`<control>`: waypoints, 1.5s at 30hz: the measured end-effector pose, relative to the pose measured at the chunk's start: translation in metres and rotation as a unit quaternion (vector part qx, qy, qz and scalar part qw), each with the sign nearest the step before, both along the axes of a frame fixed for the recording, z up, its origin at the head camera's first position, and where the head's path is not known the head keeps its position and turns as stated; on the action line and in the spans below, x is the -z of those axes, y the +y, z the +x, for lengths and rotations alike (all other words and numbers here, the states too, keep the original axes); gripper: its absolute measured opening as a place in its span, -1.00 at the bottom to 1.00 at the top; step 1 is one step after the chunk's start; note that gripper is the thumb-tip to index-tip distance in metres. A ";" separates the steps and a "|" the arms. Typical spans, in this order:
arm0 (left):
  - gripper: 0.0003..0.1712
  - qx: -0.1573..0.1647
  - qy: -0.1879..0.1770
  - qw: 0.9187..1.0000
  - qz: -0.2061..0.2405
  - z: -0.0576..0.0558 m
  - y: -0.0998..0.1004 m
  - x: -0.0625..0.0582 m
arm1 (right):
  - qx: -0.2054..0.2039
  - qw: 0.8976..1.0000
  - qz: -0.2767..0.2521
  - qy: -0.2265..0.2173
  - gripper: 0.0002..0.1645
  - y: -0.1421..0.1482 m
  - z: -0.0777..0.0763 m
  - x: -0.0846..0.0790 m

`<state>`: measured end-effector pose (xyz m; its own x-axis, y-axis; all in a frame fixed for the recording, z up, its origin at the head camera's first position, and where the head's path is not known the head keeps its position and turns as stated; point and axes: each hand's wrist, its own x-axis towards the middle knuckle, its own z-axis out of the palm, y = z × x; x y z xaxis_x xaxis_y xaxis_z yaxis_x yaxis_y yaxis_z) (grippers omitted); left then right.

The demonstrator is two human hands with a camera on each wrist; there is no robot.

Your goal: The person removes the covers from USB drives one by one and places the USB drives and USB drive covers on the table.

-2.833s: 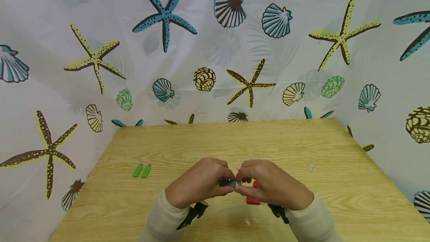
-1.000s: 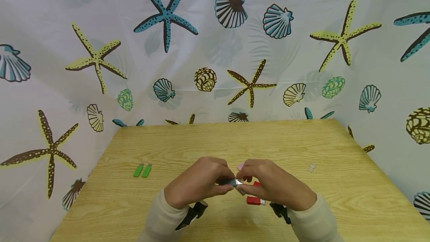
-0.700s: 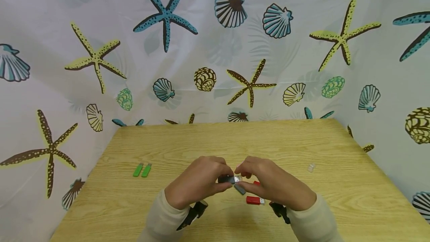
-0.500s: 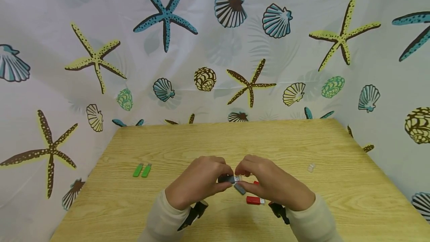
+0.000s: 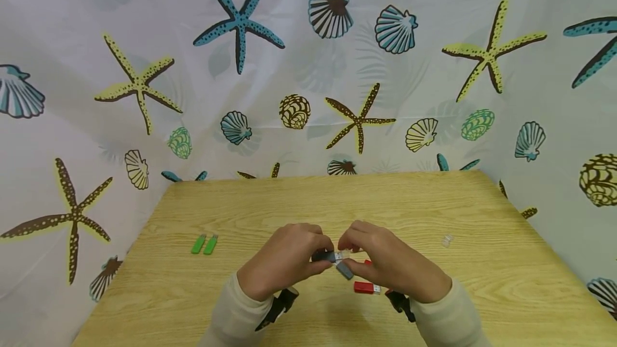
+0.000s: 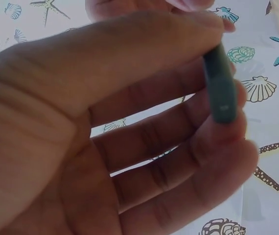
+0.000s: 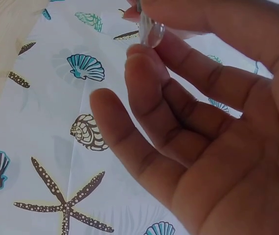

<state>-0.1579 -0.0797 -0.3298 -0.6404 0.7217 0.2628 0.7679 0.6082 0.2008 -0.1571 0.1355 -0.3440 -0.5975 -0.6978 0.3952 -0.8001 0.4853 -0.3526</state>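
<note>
Between the thumb and fingers of my left hand (image 5: 289, 253) is a dark grey USB flash drive (image 5: 324, 256), its metal connector pointing right. In the left wrist view the drive (image 6: 221, 93) shows end-on at the fingertips. My right hand (image 5: 383, 256) pinches a small clear plastic cap (image 5: 346, 254) right at the connector's tip. The right wrist view shows this cap (image 7: 154, 35) under the thumb, with the other fingers loosely bent. Below the hands, a second grey flash drive (image 5: 344, 270) lies on the table (image 5: 270, 315).
A red flash drive (image 5: 365, 287) lies by the right wrist; another red piece (image 5: 368, 262) is mostly behind the right hand. Two green flash drives (image 5: 204, 244) lie side by side at left. Small clear caps (image 5: 447, 240) sit at right. A patterned cloth (image 5: 299, 68) surrounds the table.
My right fingers have shifted slightly up and right, showing more of the held drive's connector and the clear cap. The grey drive on the table has come into sight; a pink piece is now hidden.
</note>
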 end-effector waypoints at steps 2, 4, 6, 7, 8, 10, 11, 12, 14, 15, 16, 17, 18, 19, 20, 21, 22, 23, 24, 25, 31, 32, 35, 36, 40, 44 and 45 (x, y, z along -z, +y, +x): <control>-0.90 -0.004 -0.001 1.000 -0.002 -0.002 0.001 0.000 | 0.008 1.000 0.005 0.008 -0.79 0.003 -0.001 -0.001; -0.88 -0.011 -0.001 1.000 -0.006 -0.005 0.001 0.000 | 0.017 1.000 0.009 0.013 -0.77 0.006 -0.002 -0.002; -0.87 -0.020 -0.002 1.000 -0.006 -0.007 0.000 0.000 | 0.022 1.000 0.010 0.017 -0.77 0.008 -0.003 -0.003; -0.87 -0.026 -0.001 1.000 -0.007 -0.007 -0.001 0.001 | 0.023 1.000 0.010 0.018 -0.77 0.009 -0.004 -0.003; -0.87 -0.032 -0.002 0.999 -0.007 -0.008 -0.002 0.001 | 0.022 1.000 0.009 0.019 -0.78 0.010 -0.004 -0.004; -0.86 -0.045 -0.001 0.999 -0.010 -0.009 -0.004 0.001 | 0.021 1.000 0.006 0.018 -0.81 0.012 -0.006 -0.005; -0.86 -0.051 -0.001 0.999 -0.010 -0.010 -0.005 0.002 | 0.021 1.000 0.004 0.017 -0.82 0.014 -0.007 -0.005; -0.86 -0.057 -0.001 0.998 -0.011 -0.010 -0.007 0.002 | 0.021 1.000 0.003 0.016 -0.82 0.016 -0.008 -0.005; -0.86 -0.072 -0.002 0.997 -0.011 -0.012 -0.008 0.002 | 0.025 1.000 -0.002 0.018 -0.83 0.020 -0.009 -0.006; -0.86 -0.079 -0.003 0.997 -0.010 -0.013 -0.009 0.001 | 0.028 0.999 -0.004 0.018 -0.83 0.023 -0.010 -0.007; -0.86 -0.086 -0.004 0.996 -0.007 -0.014 -0.011 0.001 | 0.030 0.999 -0.006 0.020 -0.83 0.025 -0.011 -0.007; -0.86 -0.095 -0.004 0.995 -0.005 -0.015 -0.013 0.001 | 0.033 0.999 -0.006 0.021 -0.82 0.027 -0.012 -0.006; -0.86 -0.103 -0.002 0.995 -0.003 -0.016 -0.015 0.002 | 0.036 0.999 -0.007 0.024 -0.81 0.029 -0.014 -0.007; -0.87 -0.112 0.000 0.994 -0.001 -0.016 -0.017 0.002 | 0.040 0.999 -0.007 0.025 -0.81 0.031 -0.015 -0.007; -0.87 -0.121 0.003 0.993 0.001 -0.018 -0.019 0.002 | 0.044 0.999 -0.007 0.026 -0.80 0.033 -0.016 -0.006; -0.88 -0.131 0.005 0.991 0.002 -0.018 -0.021 0.002 | 0.046 0.999 -0.007 0.026 -0.80 0.035 -0.018 -0.006; -0.88 -0.139 0.007 0.990 0.004 -0.019 -0.024 0.002 | 0.049 0.998 -0.006 0.027 -0.79 0.037 -0.019 -0.006; -0.89 -0.147 0.009 0.989 0.004 -0.020 -0.026 0.003 | 0.053 0.998 -0.005 0.029 -0.79 0.039 -0.021 -0.005; -0.89 -0.155 0.009 0.988 0.005 -0.021 -0.029 0.004 | 0.056 0.998 -0.006 0.031 -0.80 0.041 -0.022 -0.005; -0.89 -0.162 0.007 0.987 0.006 -0.022 -0.031 0.005 | 0.061 0.998 -0.005 0.032 -0.80 0.044 -0.023 -0.004; -0.88 -0.198 -0.014 0.980 0.014 -0.027 -0.043 0.011 | 0.099 0.995 0.002 0.020 -0.80 0.055 -0.027 -0.001; -0.88 -0.203 -0.017 0.979 0.015 -0.029 -0.045 0.012 | 0.108 0.994 0.002 0.014 -0.80 0.056 -0.028 -0.001; -0.86 -0.218 -0.028 0.975 0.018 -0.033 -0.052 0.016 | 0.126 0.992 0.002 -0.009 -0.81 0.060 -0.029 -0.001; -0.86 -0.223 -0.033 0.974 0.019 -0.034 -0.054 0.018 | 0.131 0.991 0.003 -0.014 -0.81 0.061 -0.029 -0.002; -0.86 -0.242 -0.049 0.969 0.019 -0.039 -0.062 0.024 | 0.143 0.989 0.003 -0.031 -0.83 0.065 -0.031 -0.002; -0.85 -0.255 -0.060 0.965 0.018 -0.044 -0.070 0.030 | 0.146 0.988 0.005 -0.043 -0.84 0.069 -0.033 0.001; -0.85 -0.258 -0.062 0.964 0.019 -0.045 -0.072 0.031 | 0.146 0.988 0.006 -0.046 -0.84 0.070 -0.034 0.001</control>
